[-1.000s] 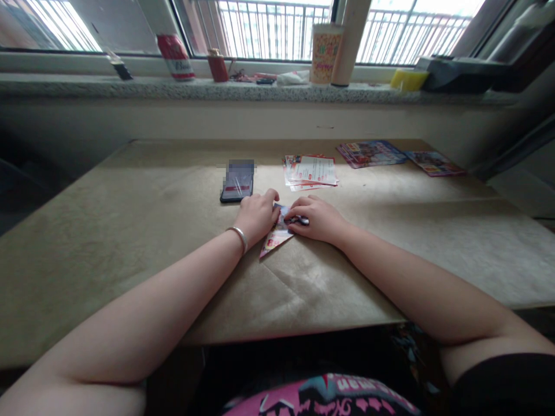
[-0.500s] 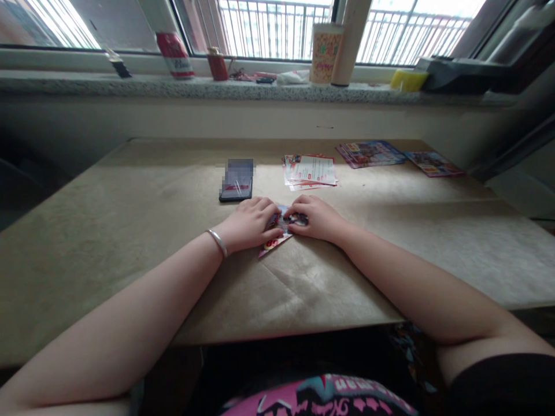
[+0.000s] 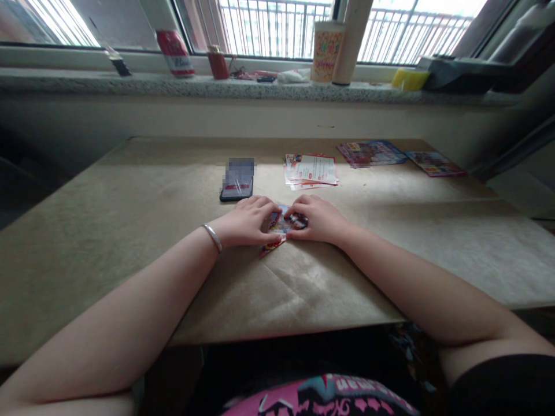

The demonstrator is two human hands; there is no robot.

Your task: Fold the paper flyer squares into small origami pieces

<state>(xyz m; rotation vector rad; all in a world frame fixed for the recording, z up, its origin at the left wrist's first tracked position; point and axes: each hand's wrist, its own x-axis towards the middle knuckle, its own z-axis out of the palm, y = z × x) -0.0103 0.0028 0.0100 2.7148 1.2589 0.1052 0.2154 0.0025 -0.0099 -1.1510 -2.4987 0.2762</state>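
A small, colourful printed sheet of paper (image 3: 284,218) lies on the table between my hands, partly covered by them. My left hand (image 3: 254,222) grips its left side, with fingers curled over the top and the thumb along the lower edge. From the right, my right hand (image 3: 318,218) holds the other side, its thumb and fingers bent round it. A folded red-and-yellow corner points out toward the lower left, below my left thumb. Both sets of fingertips are close together near the sheet's middle. The parts under my palms are hidden.
A phone (image 3: 237,180) lies just beyond my left hand. Printed cards (image 3: 318,169) are stacked behind the sheet, and glossy leaflets (image 3: 373,153) rest at the back right. On the windowsill (image 3: 260,89) stand a red can (image 3: 174,53) and a paper cup (image 3: 327,52).
My left thumb has shifted right along the sheet's lower edge, close to the right thumb. The left wrist has moved slightly left, and more of the printed middle shows between my hands.
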